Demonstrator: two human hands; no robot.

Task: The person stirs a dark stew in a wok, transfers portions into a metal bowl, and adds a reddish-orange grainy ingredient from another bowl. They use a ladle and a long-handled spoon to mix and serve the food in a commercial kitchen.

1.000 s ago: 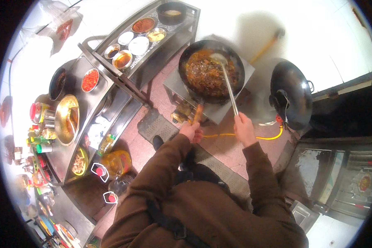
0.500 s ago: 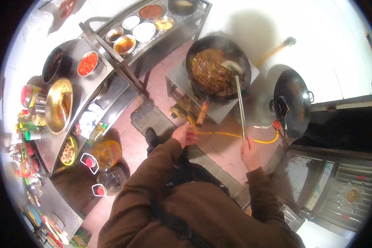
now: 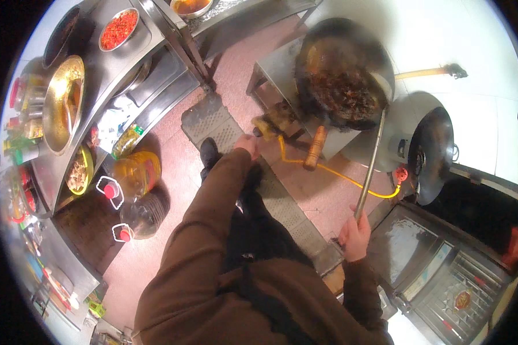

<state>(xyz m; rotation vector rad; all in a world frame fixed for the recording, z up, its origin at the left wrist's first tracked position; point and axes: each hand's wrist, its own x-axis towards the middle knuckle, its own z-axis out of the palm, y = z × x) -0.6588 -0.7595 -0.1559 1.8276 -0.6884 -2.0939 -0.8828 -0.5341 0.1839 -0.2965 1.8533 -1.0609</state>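
My right hand (image 3: 355,234) is closed around the long metal handle of a wok spatula (image 3: 372,164). Its blade lies inside the black wok (image 3: 313,106), by the right wall, hard to make out in the haze. Dark, chopped-looking food (image 3: 348,95) sits in the wok, which rests on a metal stand (image 3: 279,66) and has a wooden handle (image 3: 315,150) pointing toward me. Beside the brass-coloured gas valve (image 3: 267,127), my left hand (image 3: 247,145) has its fingers curled in; whether they grip the valve is hidden.
A yellow gas hose (image 3: 342,177) runs across to a red regulator (image 3: 401,174). A second black wok (image 3: 434,155) leans at the right. On the left, the steel counter (image 3: 101,72) bears a bowl of chopped red chillies (image 3: 120,30) and a golden basin (image 3: 63,103). Oil jugs (image 3: 141,175) stand below.
My view has shifted, and the wok now sits higher and farther right. The spatula's blade has gone from the food to the wok's right side. My left hand has come nearer the valve, fingers curled.
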